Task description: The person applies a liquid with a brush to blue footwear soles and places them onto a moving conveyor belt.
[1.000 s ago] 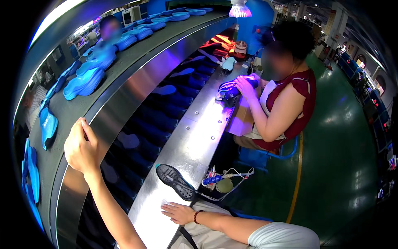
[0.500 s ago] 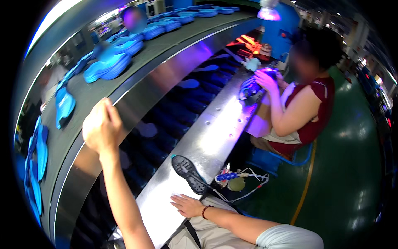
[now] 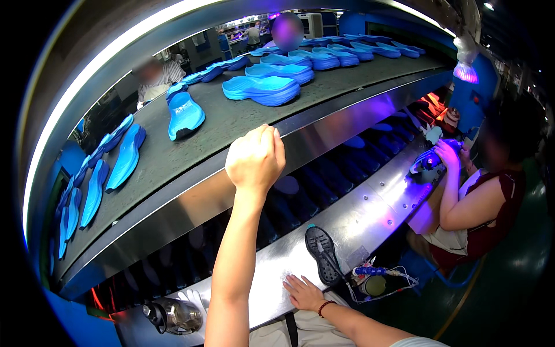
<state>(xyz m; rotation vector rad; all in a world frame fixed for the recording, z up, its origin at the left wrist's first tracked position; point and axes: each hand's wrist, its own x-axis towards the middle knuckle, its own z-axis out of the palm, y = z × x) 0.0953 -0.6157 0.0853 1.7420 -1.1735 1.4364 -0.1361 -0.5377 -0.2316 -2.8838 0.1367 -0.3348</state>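
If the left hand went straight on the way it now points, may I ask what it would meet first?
Probably the blue shoe sole on the dark belt straight ahead of the left hand, though its height over the belt is unclear.

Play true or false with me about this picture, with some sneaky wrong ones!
The right grip rests on the silver metal bench. True.
The left grip holds the see-through bottle with a black lid. False: the bottle is on the bench, apart from the left grip.
A black patterned shoe sole lies on the bench. True.
The wavy soles on the dark grey conveyor belt are yellow. False: the soles on that belt are blue.
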